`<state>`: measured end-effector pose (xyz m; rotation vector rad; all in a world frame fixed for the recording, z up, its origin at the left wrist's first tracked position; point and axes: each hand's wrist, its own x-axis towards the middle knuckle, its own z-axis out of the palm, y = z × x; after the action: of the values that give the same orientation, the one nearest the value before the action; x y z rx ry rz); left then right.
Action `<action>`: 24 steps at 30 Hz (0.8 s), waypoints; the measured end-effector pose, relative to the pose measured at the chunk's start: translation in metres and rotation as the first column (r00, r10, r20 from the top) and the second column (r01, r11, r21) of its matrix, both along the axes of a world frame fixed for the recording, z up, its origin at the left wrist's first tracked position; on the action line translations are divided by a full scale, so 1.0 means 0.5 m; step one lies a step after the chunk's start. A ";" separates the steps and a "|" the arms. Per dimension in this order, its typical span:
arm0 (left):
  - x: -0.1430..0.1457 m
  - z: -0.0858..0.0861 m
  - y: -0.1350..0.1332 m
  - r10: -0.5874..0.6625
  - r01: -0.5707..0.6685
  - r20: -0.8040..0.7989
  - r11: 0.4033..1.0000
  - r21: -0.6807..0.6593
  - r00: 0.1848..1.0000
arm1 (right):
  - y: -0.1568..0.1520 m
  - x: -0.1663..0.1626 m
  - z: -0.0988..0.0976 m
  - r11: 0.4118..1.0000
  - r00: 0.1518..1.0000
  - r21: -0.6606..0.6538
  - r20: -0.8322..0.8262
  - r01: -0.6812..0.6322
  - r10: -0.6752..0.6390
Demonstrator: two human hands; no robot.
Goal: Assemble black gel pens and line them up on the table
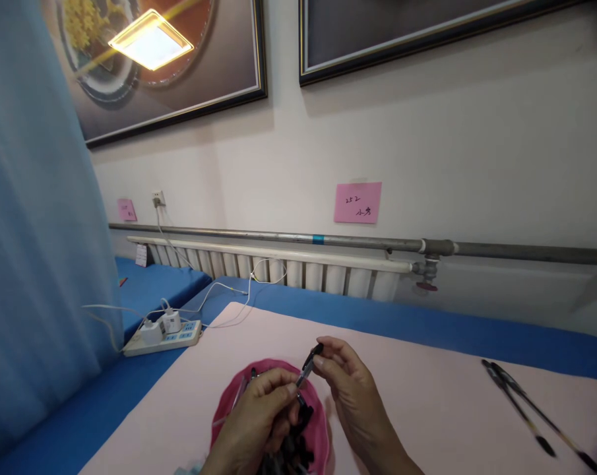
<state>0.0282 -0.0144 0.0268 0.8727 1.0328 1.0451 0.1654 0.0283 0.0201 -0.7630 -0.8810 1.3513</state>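
Above a pink bowl (320,422), my two hands hold a pen (305,371) with a clear barrel and a black cap. My left hand (258,412) pinches the barrel near its lower end. At the capped upper end, the fingers of my right hand (350,389) are closed on the pen. Black caps and several clear pen parts (291,455) lie in the bowl, partly hidden by my left hand and forearm. Whether the cap is fully seated on the barrel I cannot tell.
Two long dark pens (520,402) lie at the right on the pink sheet (427,396) over the blue table (377,313). A white power strip (187,336) with plugs and cables stands at the left, near a blue curtain (26,231). A radiator (308,274) runs behind.
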 end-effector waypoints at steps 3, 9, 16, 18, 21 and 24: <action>0.001 -0.005 0.001 0.009 -0.009 0.024 1.000 -0.004 1.000 | 0.000 -0.001 0.002 1.000 1.000 -0.016 -0.002 0.004 -0.004; 0.001 -0.006 0.002 0.018 -0.018 0.048 1.000 -0.006 0.999 | -0.003 -0.001 0.002 1.000 0.999 -0.018 0.024 0.024 -0.024; -0.004 0.004 -0.003 0.004 -0.003 0.008 0.999 -0.054 1.000 | 0.005 0.004 -0.003 0.996 0.996 -0.002 0.000 0.085 -0.085; -0.011 0.004 -0.003 -0.005 0.005 -0.006 0.997 -0.075 1.000 | 0.018 0.017 -0.001 0.991 0.989 -0.019 -0.060 0.134 -0.135; -0.022 -0.001 0.000 -0.020 0.021 0.005 0.998 -0.065 1.000 | 0.039 0.044 0.002 0.980 0.967 -0.095 -0.173 0.175 -0.189; -0.028 -0.006 0.006 -0.023 0.024 0.030 0.999 -0.046 0.999 | 0.051 0.059 0.003 0.977 0.955 -0.139 -0.228 0.163 -0.192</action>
<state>0.0141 -0.0115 0.0240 0.8278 1.0153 1.0079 0.1948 0.0536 0.0215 -0.7330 -0.5314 1.3110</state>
